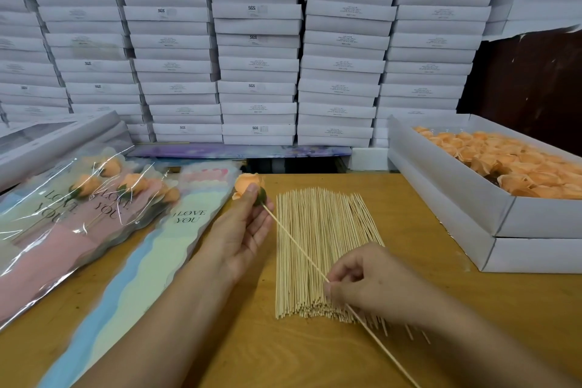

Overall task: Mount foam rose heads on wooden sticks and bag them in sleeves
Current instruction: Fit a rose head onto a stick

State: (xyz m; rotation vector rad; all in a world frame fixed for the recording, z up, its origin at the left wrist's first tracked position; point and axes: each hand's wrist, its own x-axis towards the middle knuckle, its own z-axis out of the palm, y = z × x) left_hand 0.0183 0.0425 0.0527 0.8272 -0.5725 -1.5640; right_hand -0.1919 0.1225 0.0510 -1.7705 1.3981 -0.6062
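**Peach foam rose meeting a wooden stick**

Peach foam rose head (248, 185) sitting in the left hand (242, 227), pinched between thumb and fingertips, green base pointing down and to the right, palm turned up. Touching that base with the tip of one wooden stick (299, 246), slanting down and right across the view. Pinching the same stick partway along with the right hand (362, 280), fingers curled round it, the lower end running on past the wrist toward the bottom edge. Lying flat beneath both hands, a loose bundle of sticks (321, 230) on the brown wooden surface (409, 230), ends roughly lined up. Lying to the left, a stack of empty sleeves (176, 230) printed "I LOVE YOU", and further left several bagged roses (94, 192) overlapping in glossy plastic. Sitting at the right, an open white box (447, 186) filled with more peach rose heads (516, 161), resting on another white box. Standing behind everything, a wall of stacked white boxes (258, 50).
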